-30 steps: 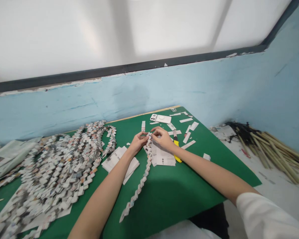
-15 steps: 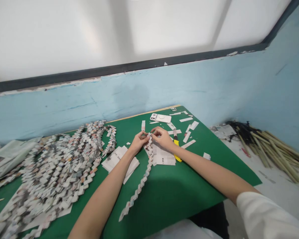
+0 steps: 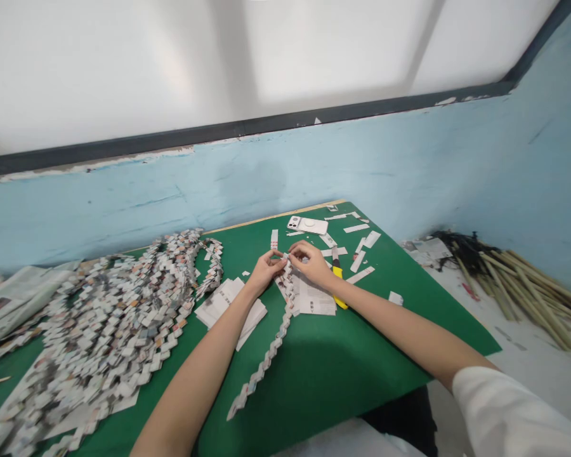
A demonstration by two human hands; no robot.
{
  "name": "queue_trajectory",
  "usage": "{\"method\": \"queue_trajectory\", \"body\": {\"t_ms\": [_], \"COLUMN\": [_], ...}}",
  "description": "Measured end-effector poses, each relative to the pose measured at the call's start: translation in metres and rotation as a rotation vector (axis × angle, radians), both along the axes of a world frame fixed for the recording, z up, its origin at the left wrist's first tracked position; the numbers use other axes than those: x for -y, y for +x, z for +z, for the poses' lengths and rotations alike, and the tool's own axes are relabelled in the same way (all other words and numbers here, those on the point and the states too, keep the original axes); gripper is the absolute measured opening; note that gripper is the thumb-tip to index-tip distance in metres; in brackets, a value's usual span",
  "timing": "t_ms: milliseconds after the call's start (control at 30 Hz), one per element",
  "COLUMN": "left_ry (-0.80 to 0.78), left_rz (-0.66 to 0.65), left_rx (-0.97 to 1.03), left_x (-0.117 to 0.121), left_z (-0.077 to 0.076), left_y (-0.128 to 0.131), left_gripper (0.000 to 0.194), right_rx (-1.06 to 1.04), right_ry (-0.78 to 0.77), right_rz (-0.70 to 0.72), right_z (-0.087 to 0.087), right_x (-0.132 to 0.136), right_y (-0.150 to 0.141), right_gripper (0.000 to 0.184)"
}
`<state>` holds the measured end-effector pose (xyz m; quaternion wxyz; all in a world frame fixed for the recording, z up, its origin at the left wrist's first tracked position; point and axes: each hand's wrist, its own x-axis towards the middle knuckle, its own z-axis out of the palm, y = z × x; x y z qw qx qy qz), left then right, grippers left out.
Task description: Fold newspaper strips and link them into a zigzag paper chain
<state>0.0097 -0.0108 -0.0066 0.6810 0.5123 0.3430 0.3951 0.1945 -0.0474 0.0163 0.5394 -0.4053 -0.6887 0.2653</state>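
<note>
A zigzag chain of folded newspaper strips [image 3: 272, 352] runs down the green table toward me. Its far end is pinched between my left hand [image 3: 265, 271] and my right hand [image 3: 310, 263], fingertips closed on both sides. The exact fold at the fingertips is too small to make out. Under and beside the hands lie cut newspaper sheets [image 3: 318, 297], with another stack of paper pieces [image 3: 228, 304] by my left forearm. A yellow-handled utility knife [image 3: 339, 285] lies partly behind my right wrist. One paper strip [image 3: 274, 239] lies just beyond my left hand.
A large heap of folded-paper chain [image 3: 124, 330] covers the left of the green table [image 3: 333, 374]. A white phone [image 3: 309, 225] and loose strips [image 3: 356, 261] lie at the back right. Bamboo poles [image 3: 518, 285] rest on the floor, right of the table. A blue wall [image 3: 171, 190] stands behind.
Almost nothing differs. Both hands keep their hold on the chain's far end, and the view has shifted very slightly.
</note>
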Motion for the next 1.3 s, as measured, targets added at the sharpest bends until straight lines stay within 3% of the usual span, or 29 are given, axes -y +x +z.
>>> {"method": "queue_trajectory", "body": {"t_ms": [433,833,1167,1300], "left_ry": [0.094,0.289,0.425,0.389], "left_rz": [0.022,0.172,0.192,0.159], "left_rx": [-0.041,-0.131,-0.261,-0.222], "left_x": [0.002,0.006,0.009,0.009], "left_z": [0.000,-0.002,0.000,0.000], "left_y": [0.001,0.004,0.006,0.007], "left_gripper": [0.055,0.043,0.031,0.036], "right_rx": [0.023,0.119,0.155,0.130], "right_ry": [-0.009,0.059,0.055,-0.002], "right_rz": [-0.035,-0.054,-0.060,-0.072], "right_z": [0.002,-0.012,-0.016,-0.015], "right_x": [0.000,-0.008,-0.012,-0.013], "right_y": [0.000,0.005,0.008,0.006], "right_gripper": [0.020,0.027,0.028,0.026]}}
